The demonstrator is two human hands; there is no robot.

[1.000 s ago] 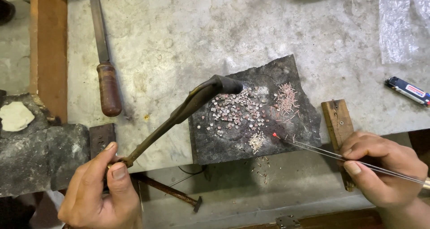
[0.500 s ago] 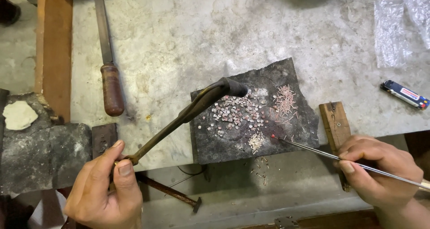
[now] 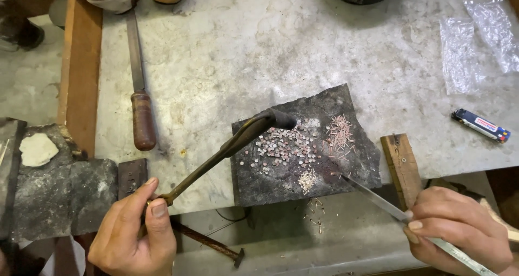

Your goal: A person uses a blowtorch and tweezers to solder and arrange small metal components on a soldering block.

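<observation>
Left hand (image 3: 132, 230), grip closed on the torch (image 3: 227, 149), aims its long axis up-right over the dark slab (image 3: 270, 187) at the bench (image 3: 227, 49) front edge, open bench beyond; right hand (image 3: 459, 230) pinches tweezers (image 3: 378, 197) pointing up-left onto the slab.

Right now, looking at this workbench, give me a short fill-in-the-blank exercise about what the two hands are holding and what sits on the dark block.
1. The left hand holds a curved torch whose nozzle points at the dark ____.
2. The right hand holds long thin ____.
3. The lighter lies to the ____ of the charred block.
4. The file has a ____ handle.

Missing words: block; tweezers; right; wooden
</observation>
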